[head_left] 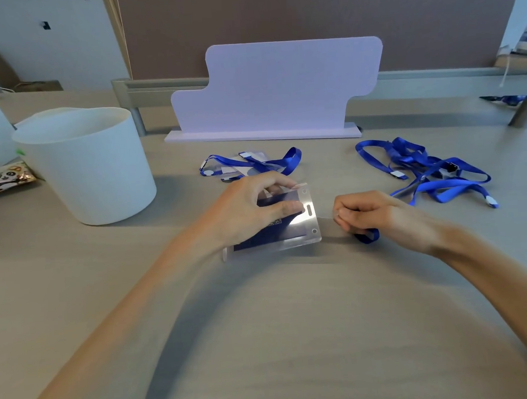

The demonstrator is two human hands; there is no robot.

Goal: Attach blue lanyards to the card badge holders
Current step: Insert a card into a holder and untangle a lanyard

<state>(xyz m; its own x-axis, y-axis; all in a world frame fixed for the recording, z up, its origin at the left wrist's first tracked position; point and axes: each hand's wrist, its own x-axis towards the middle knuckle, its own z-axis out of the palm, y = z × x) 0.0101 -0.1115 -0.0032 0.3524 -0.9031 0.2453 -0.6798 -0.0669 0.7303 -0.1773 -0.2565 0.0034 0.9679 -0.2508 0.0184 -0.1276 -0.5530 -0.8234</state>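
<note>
My left hand (253, 206) grips a clear card badge holder (291, 231) with a dark blue card inside, its slotted end turned to the right. Just right of that end, my right hand (376, 214) pinches the clear strap end of a blue lanyard (368, 237), whose ribbon loops out under my palm. A small gap separates the strap from the holder's slot. Behind my left hand lies a badge holder with a blue lanyard on it (254, 164). A tangled pile of loose blue lanyards (431, 172) lies at the right.
A white round bucket (86, 166) stands at the left, with a panda-print packet (4, 179) beyond it. A pale lilac stand-up board (278, 91) sits at the back centre against a brown partition. More blue lanyard shows at the far right edge (507, 99).
</note>
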